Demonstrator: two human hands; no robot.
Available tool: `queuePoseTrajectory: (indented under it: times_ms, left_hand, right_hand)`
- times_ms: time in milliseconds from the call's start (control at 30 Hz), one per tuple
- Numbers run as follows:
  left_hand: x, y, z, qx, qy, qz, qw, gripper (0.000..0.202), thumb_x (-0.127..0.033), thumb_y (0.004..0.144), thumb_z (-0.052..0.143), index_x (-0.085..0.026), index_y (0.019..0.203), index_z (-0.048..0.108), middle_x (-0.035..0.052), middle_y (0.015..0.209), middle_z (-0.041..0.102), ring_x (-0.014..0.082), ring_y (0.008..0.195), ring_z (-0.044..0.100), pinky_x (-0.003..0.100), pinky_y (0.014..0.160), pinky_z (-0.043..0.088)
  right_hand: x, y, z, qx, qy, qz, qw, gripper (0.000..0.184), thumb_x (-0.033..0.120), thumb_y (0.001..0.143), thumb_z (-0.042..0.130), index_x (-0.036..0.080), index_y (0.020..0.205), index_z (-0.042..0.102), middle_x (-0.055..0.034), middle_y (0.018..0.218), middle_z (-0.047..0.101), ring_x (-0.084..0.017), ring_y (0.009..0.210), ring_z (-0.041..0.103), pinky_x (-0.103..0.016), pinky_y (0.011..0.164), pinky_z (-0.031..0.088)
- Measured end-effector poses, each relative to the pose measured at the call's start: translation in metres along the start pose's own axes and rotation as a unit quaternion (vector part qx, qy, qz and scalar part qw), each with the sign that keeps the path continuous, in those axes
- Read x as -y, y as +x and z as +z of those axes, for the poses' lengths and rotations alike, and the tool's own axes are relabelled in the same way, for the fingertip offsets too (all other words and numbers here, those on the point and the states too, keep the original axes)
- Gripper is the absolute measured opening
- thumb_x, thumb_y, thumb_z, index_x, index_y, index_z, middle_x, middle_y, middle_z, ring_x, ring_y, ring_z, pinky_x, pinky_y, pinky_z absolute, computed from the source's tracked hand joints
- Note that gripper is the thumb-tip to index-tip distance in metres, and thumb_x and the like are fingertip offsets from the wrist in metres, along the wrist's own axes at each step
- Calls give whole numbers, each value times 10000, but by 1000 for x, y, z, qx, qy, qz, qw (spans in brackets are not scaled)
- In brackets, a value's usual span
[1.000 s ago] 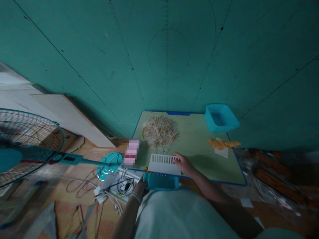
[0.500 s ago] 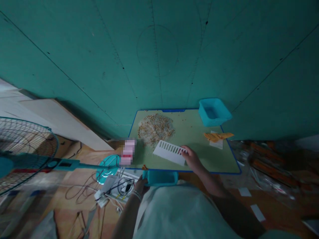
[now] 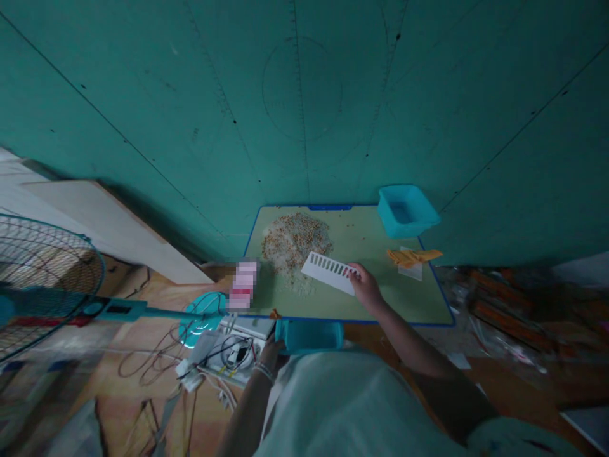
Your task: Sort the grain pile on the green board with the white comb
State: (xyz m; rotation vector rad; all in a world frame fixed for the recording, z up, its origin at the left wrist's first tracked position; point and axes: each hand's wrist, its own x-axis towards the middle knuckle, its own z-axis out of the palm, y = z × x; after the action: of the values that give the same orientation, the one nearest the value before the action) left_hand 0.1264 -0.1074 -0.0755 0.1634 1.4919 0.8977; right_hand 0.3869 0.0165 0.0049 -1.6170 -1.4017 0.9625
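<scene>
My right hand [image 3: 365, 287] is closed on one end of a white plastic sheet [image 3: 329, 279] with a row of slots along its far edge. The sheet is tilted just above or on the board, by the lower right of a pile of pale grains and brown-orange beans [image 3: 295, 242]. A few pale grains [image 3: 303, 289] lie spread below the pile. At the board's near edge, my left hand [image 3: 273, 353] grips the left end of a blue-green plastic tub [image 3: 314, 337], held against my body. Its fingers are partly hidden.
A pale board [image 3: 375, 298] with a blue rim bears the pile. At its back right stands another blue-green tub [image 3: 406, 222], near an orange cloth [image 3: 413, 257]. Left are a fan [image 3: 47, 285], a pink-and-white item [image 3: 242, 285] and cables [image 3: 157, 355].
The slotted sheet in my right hand has moved away from me and slightly right, uncovering pale grains on the board. My left hand stays on the tub. The view has shifted slightly.
</scene>
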Motion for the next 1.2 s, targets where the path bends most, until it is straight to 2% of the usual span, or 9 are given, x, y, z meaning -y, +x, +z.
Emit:
queuePoseTrajectory:
  times_ms: [200, 300, 400, 667, 833, 1000, 1200]
  left_hand:
    - [2, -9, -1, -36, -28, 15, 999, 355, -50, 520, 539, -169, 850, 597, -48, 453, 467, 119, 430, 445, 252, 460, 330]
    - [1, -12, -3, -56, -26, 17, 998, 417, -46, 531, 511, -177, 921, 579, -50, 472, 485, 112, 432, 434, 247, 471, 324]
    - [-1, -17, -3, -68, -24, 16, 997, 518, -55, 536, 506, -189, 1034, 559, -48, 487, 495, 136, 476, 478, 256, 505, 346]
    - [-2, -17, -6, -49, -30, 18, 998, 571, -66, 522, 535, -195, 1079, 558, -40, 509, 521, 120, 450, 460, 247, 483, 329]
    - [-1, -17, -8, -51, -50, 8, 997, 512, -70, 518, 543, -203, 1011, 584, -36, 523, 540, 103, 436, 457, 232, 461, 351]
    - [5, -11, -12, -58, -52, 7, 997, 579, -81, 516, 556, -229, 1075, 571, -57, 466, 488, 92, 395, 427, 212, 421, 356]
    - [9, -7, -15, -60, -35, 8, 998, 615, -92, 519, 538, -235, 1117, 549, -59, 484, 494, 90, 400, 429, 201, 417, 344]
  right_hand:
    - [8, 3, 7, 35, -34, -12, 999, 295, 217, 749, 437, 215, 974, 629, -45, 892, 682, -180, 778, 607, -289, 730, 463]
    - [8, 2, 6, 54, -31, -9, 998, 296, 209, 737, 443, 218, 970, 626, -37, 894, 681, -173, 758, 602, -282, 711, 460]
    - [7, 3, 7, 48, -27, -16, 998, 302, 203, 731, 441, 214, 972, 623, -36, 892, 678, -175, 774, 600, -282, 714, 460]
    - [11, 19, 23, 42, -19, -12, 999, 306, 195, 747, 439, 194, 996, 617, -45, 878, 674, -173, 763, 598, -285, 729, 463]
    - [17, 29, 32, 55, -21, -28, 998, 298, 175, 738, 453, 204, 977, 628, -34, 893, 673, -168, 785, 597, -284, 756, 460]
    - [16, 31, 31, 86, -17, -32, 996, 310, 167, 722, 466, 215, 976, 636, -22, 867, 674, -160, 762, 593, -275, 740, 461]
    - [16, 38, 30, 62, -13, -37, 997, 323, 165, 738, 457, 193, 1009, 629, -46, 898, 672, -166, 760, 596, -278, 726, 459]
